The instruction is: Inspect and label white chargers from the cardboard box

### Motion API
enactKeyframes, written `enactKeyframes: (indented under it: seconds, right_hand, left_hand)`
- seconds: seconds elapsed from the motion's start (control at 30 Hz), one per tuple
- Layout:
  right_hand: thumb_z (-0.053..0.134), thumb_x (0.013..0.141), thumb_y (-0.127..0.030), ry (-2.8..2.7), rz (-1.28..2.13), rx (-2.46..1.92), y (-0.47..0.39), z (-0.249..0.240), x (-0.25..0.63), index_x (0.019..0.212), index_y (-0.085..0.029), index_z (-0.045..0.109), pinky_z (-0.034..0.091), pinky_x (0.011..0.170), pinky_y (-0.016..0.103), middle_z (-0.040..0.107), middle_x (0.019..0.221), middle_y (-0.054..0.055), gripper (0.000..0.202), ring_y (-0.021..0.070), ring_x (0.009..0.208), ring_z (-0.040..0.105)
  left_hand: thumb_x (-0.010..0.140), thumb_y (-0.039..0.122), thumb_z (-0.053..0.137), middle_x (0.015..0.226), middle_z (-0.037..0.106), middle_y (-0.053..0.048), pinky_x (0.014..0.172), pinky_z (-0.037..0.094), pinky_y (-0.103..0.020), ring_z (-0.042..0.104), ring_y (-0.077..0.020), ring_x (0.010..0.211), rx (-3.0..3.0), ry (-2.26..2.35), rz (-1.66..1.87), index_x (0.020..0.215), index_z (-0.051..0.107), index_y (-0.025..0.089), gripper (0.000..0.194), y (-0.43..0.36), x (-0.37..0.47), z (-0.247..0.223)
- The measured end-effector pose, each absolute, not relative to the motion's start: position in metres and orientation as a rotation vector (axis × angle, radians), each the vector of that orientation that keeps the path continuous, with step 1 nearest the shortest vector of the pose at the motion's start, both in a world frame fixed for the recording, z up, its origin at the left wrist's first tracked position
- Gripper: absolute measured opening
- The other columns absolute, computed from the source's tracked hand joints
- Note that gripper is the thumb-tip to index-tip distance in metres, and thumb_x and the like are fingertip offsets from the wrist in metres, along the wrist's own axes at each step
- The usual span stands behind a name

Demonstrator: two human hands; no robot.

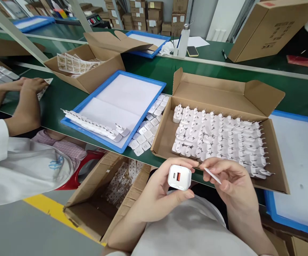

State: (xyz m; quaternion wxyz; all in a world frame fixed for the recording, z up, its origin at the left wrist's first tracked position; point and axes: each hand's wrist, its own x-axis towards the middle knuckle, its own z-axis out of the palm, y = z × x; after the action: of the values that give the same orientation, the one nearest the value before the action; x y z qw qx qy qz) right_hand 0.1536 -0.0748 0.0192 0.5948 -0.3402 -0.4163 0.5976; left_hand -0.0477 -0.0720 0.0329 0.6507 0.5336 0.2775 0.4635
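Note:
In my left hand [161, 193] is a white USB charger [179, 177], its face with an orange port and a smaller port turned toward me. My right hand [232, 183] pinches a thin white plate [212, 175] between thumb and fingers, seen nearly edge-on. The two pieces are apart. Just beyond my hands stands an open cardboard box [162, 142] holding rows of white chargers [217, 137] with their pins up. Left of it lies a pile of white face plates [144, 137], partly under a blue-rimmed tray [107, 139] that bears a row of chargers [92, 124].
A carton [83, 83] with sheets of labels stands at the back left. Below the bench edge is another carton [90, 202] with scraps. A co-worker's hands [32, 85] rest at far left. A bottle [183, 42] and phone [192, 52] stand behind; another blue-rimmed tray [297, 156] lies right.

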Motion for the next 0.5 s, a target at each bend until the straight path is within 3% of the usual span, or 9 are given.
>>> enactKeyframes:
  seconds: [0.1,0.27,0.4,0.5]
  right_hand:
    - [0.093,0.077,-0.04,-1.042,1.377,-0.752,-0.077,0.017,0.155,0.093,-0.029,0.084,0.063,0.07,0.022,0.081,0.097,0.005,0.021,0.016,0.081,0.076]
    - [0.079,0.092,-0.036,-1.223,1.228,-0.753,-0.083,0.015,0.164,0.109,-0.026,0.082,0.065,0.072,0.026,0.08,0.108,0.007,0.02,0.0198,0.093,0.077]
    - [0.07,0.095,-0.017,-1.434,0.81,-0.85,-0.087,0.024,0.169,0.12,-0.025,0.077,0.067,0.081,0.035,0.076,0.12,0.009,0.028,0.0245,0.105,0.076]
    - [0.069,0.093,-0.012,-1.705,0.478,-0.822,-0.087,0.033,0.165,0.118,-0.026,0.076,0.066,0.091,0.04,0.075,0.122,0.008,0.03,0.0256,0.111,0.075]
  left_hand:
    - [0.093,0.024,0.076,0.121,0.067,-0.006,0.093,0.051,-0.027,0.064,-0.0184,0.107,1.331,0.694,1.014,0.127,0.063,0.028,0.036,-0.074,-0.049,0.036]
    - [0.098,0.029,0.068,0.114,0.057,-0.007,0.087,0.048,-0.031,0.059,-0.0188,0.097,1.449,0.716,1.029,0.126,0.056,0.025,0.03,-0.076,-0.047,0.033]
    - [0.095,0.059,0.064,0.114,0.052,-0.009,0.091,0.045,-0.038,0.053,-0.0241,0.102,1.503,0.658,1.072,0.13,0.056,0.022,0.052,-0.079,-0.045,0.031]
    - [0.099,0.076,0.033,0.114,0.051,-0.01,0.095,0.044,-0.043,0.053,-0.0272,0.105,1.411,0.648,1.061,0.126,0.058,0.02,0.067,-0.081,-0.043,0.032]
